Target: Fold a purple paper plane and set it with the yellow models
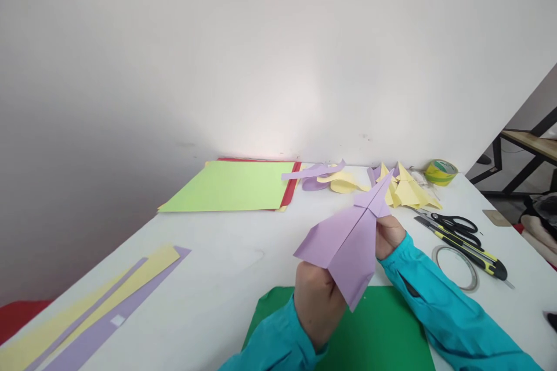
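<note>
A folded purple paper airplane [348, 237] is held up over the table, its pointed nose tilted away to the upper right. My left hand [319, 298] is closed on its underside near the tail. On the far side, my right hand [389, 236] grips it below the nose; the plane hides most of those fingers. Beneath both hands lies a dark green sheet [383, 324] on the tabletop.
Coloured paper sheets [235, 185] are stacked by the wall, beside curled paper strips [343, 178]. Folded yellow planes [407, 188], a tape roll [440, 172], scissors [456, 226], a utility knife [470, 249] and a clear tape ring [456, 268] lie right. Yellow and purple strips [117, 295] lie left.
</note>
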`<state>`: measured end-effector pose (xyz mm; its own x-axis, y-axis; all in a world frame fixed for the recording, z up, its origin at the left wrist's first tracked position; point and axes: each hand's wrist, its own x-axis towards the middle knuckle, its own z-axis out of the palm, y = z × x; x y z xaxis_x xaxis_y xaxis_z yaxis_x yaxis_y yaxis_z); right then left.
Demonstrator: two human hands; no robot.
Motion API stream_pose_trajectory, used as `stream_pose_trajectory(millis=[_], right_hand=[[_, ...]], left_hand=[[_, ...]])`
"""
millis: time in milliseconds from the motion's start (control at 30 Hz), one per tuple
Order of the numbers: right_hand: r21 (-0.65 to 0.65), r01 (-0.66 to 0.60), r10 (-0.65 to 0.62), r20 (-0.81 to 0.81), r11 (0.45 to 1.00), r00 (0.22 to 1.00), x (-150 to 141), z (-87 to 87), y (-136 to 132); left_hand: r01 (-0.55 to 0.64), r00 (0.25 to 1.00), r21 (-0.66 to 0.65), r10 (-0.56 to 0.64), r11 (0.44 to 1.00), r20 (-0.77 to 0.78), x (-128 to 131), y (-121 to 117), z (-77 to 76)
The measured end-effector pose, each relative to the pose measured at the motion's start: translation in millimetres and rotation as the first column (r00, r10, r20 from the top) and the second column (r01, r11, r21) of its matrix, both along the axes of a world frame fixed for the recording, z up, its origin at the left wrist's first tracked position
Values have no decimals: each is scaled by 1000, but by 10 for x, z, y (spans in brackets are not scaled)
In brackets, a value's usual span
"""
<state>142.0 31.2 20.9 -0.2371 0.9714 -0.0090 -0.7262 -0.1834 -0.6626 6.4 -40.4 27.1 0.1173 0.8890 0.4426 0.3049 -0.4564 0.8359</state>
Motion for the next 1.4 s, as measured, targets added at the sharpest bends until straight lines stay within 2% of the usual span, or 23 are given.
stream_pose_trajectory(millis=[100,200,267,333,367,433,467,500,667,767,833,933,1067,1233,1400], right_hand=[[58,-47,44,42,997,998,2,72,-31],[103,-64,57,72,993,996,-13,132,-61],[110,-53,46,66,993,997,-22,149,-59],[100,-24,20,45,995,999,-21,153,-36],[92,-4,2,27,996,1000,-16,153,-20],[69,42,-40,-25,997,999,4,155,13],[58,61,-58,-55,996,997,16,158,27],[48,74,-70,-80,996,994,28,163,38],[66,93,-86,-113,993,990,69,184,59],[92,105,-96,-98,990,991,64,176,57],[90,103,-95,-91,991,991,55,169,52],[84,111,-104,-90,990,991,47,167,46],[72,126,-121,-78,989,990,50,168,51],[39,117,-115,-56,992,992,56,155,54],[18,98,-97,-40,995,994,46,150,36]], left_hand=[[9,994,144,7,990,-109,-22,-38,-63],[71,994,206,-51,976,-100,-40,-50,-96],[116,993,110,-116,987,-8,-24,-45,-79],[218,969,-139,-196,966,152,15,-50,-39],[298,941,-281,-230,912,248,39,-61,-17],[469,861,-475,-267,745,433,82,-103,21],[534,822,-517,-265,669,505,96,-132,37],[578,786,-528,-251,622,565,103,-161,52],[711,639,-530,-109,462,762,85,-221,167],[723,620,-566,-11,397,784,93,-192,234],[705,624,-586,44,400,780,114,-184,256],[672,629,-600,93,433,772,149,-197,260],[641,643,-612,112,462,758,166,-211,244],[647,649,-620,108,444,753,163,-176,232],[598,676,-643,129,478,725,176,-166,219]])
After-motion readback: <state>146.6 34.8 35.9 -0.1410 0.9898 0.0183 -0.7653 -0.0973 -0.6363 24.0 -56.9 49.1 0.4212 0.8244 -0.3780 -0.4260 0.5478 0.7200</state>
